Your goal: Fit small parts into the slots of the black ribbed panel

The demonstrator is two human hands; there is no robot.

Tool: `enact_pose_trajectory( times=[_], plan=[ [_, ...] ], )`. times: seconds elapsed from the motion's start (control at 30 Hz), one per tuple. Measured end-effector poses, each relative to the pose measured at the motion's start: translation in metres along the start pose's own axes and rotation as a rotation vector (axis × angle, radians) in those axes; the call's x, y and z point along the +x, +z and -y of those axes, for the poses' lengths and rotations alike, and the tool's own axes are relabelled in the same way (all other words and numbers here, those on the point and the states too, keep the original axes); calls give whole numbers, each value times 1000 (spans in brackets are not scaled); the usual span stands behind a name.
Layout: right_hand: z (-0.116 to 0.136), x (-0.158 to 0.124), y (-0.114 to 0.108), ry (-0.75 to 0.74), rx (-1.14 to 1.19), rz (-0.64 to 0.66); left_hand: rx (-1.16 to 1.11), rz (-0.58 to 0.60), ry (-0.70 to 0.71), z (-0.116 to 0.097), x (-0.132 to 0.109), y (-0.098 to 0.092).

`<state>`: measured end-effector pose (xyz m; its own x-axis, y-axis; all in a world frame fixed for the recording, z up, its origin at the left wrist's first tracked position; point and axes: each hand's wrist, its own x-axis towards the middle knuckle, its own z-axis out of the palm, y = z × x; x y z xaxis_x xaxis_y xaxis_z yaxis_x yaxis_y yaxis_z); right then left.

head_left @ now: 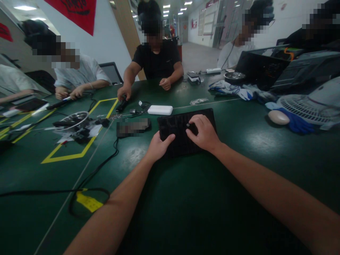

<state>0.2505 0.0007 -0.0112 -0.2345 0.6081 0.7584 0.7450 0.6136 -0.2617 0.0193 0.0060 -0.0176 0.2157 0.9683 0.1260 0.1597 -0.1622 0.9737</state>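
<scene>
A flat black rectangular case or tray (177, 141) lies on the green table in front of me; its dark surface shows faint raised shapes or compartments. My left hand (158, 147) grips its left edge, with the thumb resting on top. Over its right part, my right hand (203, 132) is curled, thumb and forefinger bent toward each other. A small round shiny piece (188, 124) shows at those fingertips; whether it is held or fixed to the black case, I cannot tell.
Beyond the case lie a white power bank (160, 110) and a partly blurred dark object (134, 127) with a cord. At left are a metal bowl (75, 122) and a cable with a yellow tag (89, 202). A fan (302, 106), blue glove and other people surround the table.
</scene>
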Motion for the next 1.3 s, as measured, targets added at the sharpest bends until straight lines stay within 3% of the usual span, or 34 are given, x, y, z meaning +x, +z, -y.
enact_pose_trajectory(
  times=[1.3],
  plan=[
    [0, 0, -1, -8, -19, 8, -7, -2, 25, 6, 2, 0]
  ],
)
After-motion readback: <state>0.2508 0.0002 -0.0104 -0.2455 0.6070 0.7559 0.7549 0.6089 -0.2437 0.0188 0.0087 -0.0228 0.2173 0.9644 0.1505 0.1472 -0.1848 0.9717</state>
